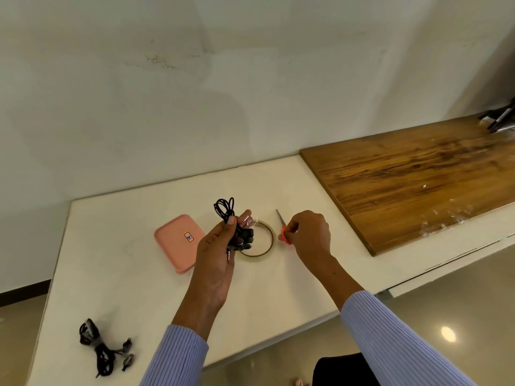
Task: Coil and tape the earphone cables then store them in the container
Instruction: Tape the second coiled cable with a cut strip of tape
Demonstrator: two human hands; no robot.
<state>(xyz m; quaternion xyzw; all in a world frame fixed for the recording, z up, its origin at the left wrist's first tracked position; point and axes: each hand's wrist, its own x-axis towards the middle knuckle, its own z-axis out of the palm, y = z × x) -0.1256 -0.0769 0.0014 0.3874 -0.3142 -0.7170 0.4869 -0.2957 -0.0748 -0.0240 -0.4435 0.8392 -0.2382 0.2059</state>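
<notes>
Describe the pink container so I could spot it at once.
Start at the white table against the wall. Left of the tape roll and the left hand lies the container, flat and closed. It is the only pink thing, a rounded rectangle with a small sticker on its lid.

Bare table (267,285) nearside; tape roll (257,239), container (179,242) beyond.

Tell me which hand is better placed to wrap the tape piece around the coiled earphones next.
Probably the right hand, once it sets down the scissors it grips. The left hand is occupied holding the coiled earphones, with a clear tape piece at its fingertips.
</notes>
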